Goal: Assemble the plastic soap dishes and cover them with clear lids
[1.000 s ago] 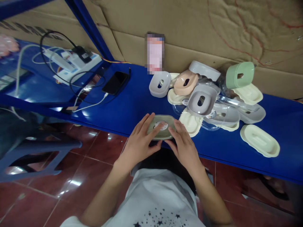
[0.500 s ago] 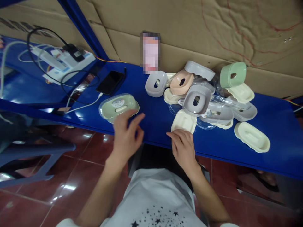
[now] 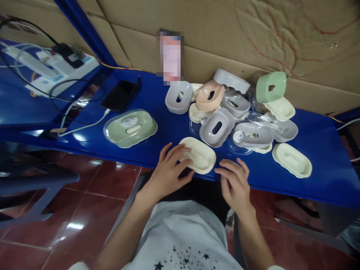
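Observation:
My left hand [image 3: 176,165] grips the left end of a cream oval tray [image 3: 206,157] near the table's front edge. Its fingers reach over the rim into the tray, with the thumb by the near side. Just off the tray's right end, my right hand [image 3: 233,180] holds nothing, its fingers bent and apart. Behind the tray a grey slotted container [image 3: 208,131] leans tilted against the pile. To the left sits a green container [image 3: 135,138] under a clear cover with a round label.
Slotted containers, including a peach one [image 3: 206,100], a green one [image 3: 277,84] and a labelled grey one [image 3: 260,138], pile up at centre right. Another cream tray [image 3: 298,163] lies at right. A phone [image 3: 119,95], cables and a power strip [image 3: 45,85] are at left.
The cream tray has moved left and turned; my left hand has come from the covered green container onto it. My right hand has come off it. The grey slotted container has shifted toward me.

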The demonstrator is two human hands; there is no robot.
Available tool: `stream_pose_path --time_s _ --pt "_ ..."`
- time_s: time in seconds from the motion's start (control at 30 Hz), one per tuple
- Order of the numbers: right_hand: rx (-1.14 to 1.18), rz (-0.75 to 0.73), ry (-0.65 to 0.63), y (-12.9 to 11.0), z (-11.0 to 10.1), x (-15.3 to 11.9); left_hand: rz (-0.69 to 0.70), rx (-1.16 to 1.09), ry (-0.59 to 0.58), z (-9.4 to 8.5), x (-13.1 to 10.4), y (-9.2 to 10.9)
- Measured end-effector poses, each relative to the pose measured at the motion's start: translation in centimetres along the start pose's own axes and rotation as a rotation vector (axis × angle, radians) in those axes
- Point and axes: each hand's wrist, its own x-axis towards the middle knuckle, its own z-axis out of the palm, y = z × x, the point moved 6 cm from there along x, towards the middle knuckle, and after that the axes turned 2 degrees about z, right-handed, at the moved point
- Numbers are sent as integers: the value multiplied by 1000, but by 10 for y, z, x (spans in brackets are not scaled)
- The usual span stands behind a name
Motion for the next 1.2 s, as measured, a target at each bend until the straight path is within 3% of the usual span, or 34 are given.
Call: stream_pose_path --time_s 0.1,0.2,0.33,0.47,0.63,0.73,0.87,1.0,1.1,1.2 --pt "-118 15 8 2 5 29 -29 15 19 -7 -4 -14" --pt "-220 43 -71 5 26 53 -68 -20 54 -10 -9 -27" --pt "-232 79 -38 11 42 63 -132 -104 80 -10 -13 -36" --pt "-29 183 85 19 30 51 -167 -167 52 -12 -14 -38" --pt "352 495 351 34 6 14 -214 -242 7 -14 -15 -40" --pt "570 607 442 37 7 1 -199 -258 -1 -14 -15 -39" --pt "829 730 322 37 28 2 -207 -256 1 -13 -15 -40" --pt "863 805 280 39 39 -1 -221 -277 -30 -13 -15 -41" --pt "786 732 204 35 38 -2 -227 -300 -53 -12 -16 -42" --pt "535 597 93 26 31 2 -220 -321 -69 -12 -17 -42"
